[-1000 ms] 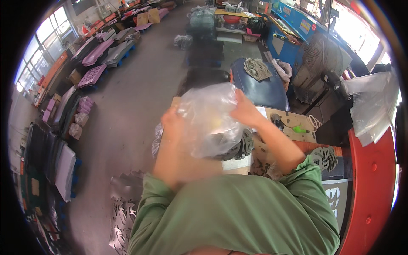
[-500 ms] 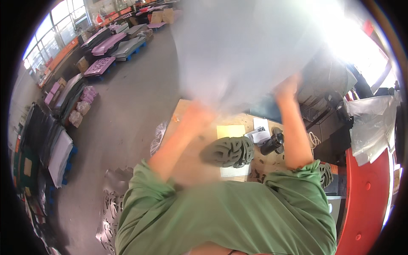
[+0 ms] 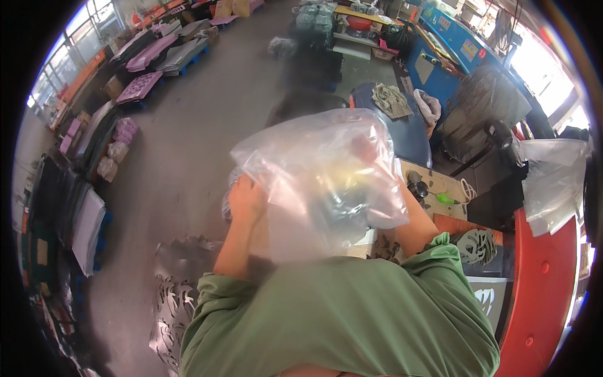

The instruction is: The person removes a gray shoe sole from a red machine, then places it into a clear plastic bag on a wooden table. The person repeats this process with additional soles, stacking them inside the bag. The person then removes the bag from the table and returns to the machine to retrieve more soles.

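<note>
A large clear plastic bag [image 3: 314,163] spreads over the workbench in front of my chest, crumpled and shiny. My left hand [image 3: 246,198] is closed on the bag's left edge, fingers curled over it. On the right, my right forearm [image 3: 414,217] goes up behind the bag. A reddish patch shows through the plastic near its upper right, but the fingers of my right hand cannot be made out. Beneath the bag, a dark shape and something yellow on the bench show faintly.
Right of the bag, the wooden bench [image 3: 447,185] holds a green-tipped tool [image 3: 446,198] and a coiled pale cord [image 3: 467,190]. Cut-out dark foam pieces [image 3: 474,245] lie nearer me, beside a red panel [image 3: 545,283]. A fan [image 3: 483,107] stands beyond. Stacked sheets [image 3: 88,232] line the left.
The bag has come down from high before me to just above the bench, and both arms have lowered with it. The far floor and blue machine are now uncovered.
</note>
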The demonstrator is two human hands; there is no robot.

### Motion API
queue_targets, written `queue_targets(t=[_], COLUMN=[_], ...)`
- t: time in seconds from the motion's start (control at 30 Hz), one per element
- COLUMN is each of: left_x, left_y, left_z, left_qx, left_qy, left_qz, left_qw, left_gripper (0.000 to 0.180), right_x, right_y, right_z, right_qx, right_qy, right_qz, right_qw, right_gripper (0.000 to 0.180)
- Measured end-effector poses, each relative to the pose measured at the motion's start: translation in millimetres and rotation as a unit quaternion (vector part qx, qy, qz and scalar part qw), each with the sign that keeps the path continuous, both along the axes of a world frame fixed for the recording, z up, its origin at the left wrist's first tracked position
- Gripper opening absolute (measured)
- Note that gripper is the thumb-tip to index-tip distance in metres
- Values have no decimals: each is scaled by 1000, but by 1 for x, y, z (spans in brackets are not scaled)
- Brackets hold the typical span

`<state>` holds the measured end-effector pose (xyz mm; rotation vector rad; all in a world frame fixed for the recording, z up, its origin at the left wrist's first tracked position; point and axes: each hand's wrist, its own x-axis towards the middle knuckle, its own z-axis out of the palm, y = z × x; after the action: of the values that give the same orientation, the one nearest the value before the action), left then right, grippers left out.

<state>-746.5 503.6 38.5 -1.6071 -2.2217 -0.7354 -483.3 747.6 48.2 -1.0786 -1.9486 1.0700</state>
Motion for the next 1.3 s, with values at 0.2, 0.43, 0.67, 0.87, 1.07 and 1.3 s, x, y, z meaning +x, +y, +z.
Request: queue_targets(t=[0.2,0.43,0.67,0.87,1.07,1.3], left_x=[-65,-105,-107,-60,-11,19], left_y=[-89,-206,-203,-207,-207,-266], left_z=[-36,-106,-103,-53,-59,-60], left_qx=[113,-466,-313,-60,155,185], left_qy=[-516,-308,-582,-739,-831,-908], left_qz=[127,175,109,83,147,-18], left_qw=[839,811,743,666,514,375], left_gripper=[36,56,45,15,23,30], right_x=[-45,-58,-41,-37,-7,59], right_y=[-123,-175,-162,-182,-179,-156], right_z=[-62,-121,-109,-82,-81,-88], right_qx=[-62,-249,-295,-641,-741,-622], right_qy=[-386,-303,-222,191,275,-13], right_qz=[483,499,166,-18,138,276], right_qw=[783,773,914,743,597,733], right_gripper=[39,41,35,22,31,52])
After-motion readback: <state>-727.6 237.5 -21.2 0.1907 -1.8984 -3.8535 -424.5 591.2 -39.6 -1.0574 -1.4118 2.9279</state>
